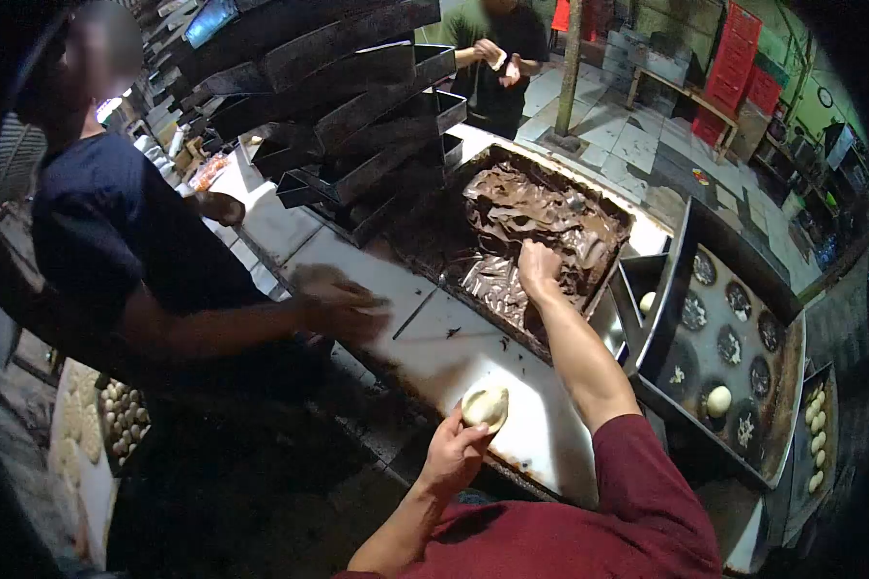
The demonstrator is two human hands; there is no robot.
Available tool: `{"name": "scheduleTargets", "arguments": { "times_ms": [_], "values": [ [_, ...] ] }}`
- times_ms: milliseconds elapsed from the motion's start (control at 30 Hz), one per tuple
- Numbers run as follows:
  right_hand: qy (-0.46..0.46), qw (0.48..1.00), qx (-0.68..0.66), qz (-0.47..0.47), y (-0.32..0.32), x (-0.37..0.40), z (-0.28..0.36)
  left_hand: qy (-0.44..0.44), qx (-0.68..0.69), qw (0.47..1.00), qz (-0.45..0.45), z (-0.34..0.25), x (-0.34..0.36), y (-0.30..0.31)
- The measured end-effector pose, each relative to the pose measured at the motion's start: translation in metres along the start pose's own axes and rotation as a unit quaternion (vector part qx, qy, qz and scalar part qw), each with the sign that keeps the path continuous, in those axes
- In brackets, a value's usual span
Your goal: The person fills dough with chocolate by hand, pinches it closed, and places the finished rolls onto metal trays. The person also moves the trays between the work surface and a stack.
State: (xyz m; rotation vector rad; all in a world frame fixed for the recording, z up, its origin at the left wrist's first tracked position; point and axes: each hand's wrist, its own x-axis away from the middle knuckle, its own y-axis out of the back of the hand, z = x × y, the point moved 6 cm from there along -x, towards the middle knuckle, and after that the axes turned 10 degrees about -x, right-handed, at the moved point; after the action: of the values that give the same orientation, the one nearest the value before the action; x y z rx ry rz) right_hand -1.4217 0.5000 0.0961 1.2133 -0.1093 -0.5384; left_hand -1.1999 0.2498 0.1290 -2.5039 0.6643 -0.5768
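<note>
My left hand (454, 452) holds a flattened, cupped piece of pale dough (486, 407) over the front edge of the white counter (434, 338). My right hand (541, 267) reaches into a large rectangular tray of glossy brown paste (570, 217); its fingers are bent down at the paste, and their tips are hidden. Right of that tray stands a deep metal pan (702, 333) with dark round marks on its bottom and one pale dough ball (718, 401) in it.
A co-worker in dark clothes (116, 222) stands at the left, an arm over the counter. Another person (497, 68) stands behind it. Stacked dark pans (357, 106) rise at the back. Dough balls lie in trays at far left (124, 417) and far right (818, 425).
</note>
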Motion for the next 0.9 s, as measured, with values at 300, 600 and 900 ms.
{"name": "scheduleTargets", "arguments": {
  "times_ms": [300,600,900],
  "values": [
    [0.054,0.970,-0.205,0.121,0.047,0.095,0.004,-0.001,0.112,0.989,-0.101,0.018,-0.046,0.052],
    [0.110,0.891,-0.439,-0.036,0.099,0.271,0.008,0.020,0.387,0.912,0.133,-0.012,-0.016,0.005],
    [0.015,0.928,-0.271,-0.257,0.046,0.285,-0.057,-0.020,0.122,0.987,0.103,-0.003,0.104,0.018]
  ]
}}
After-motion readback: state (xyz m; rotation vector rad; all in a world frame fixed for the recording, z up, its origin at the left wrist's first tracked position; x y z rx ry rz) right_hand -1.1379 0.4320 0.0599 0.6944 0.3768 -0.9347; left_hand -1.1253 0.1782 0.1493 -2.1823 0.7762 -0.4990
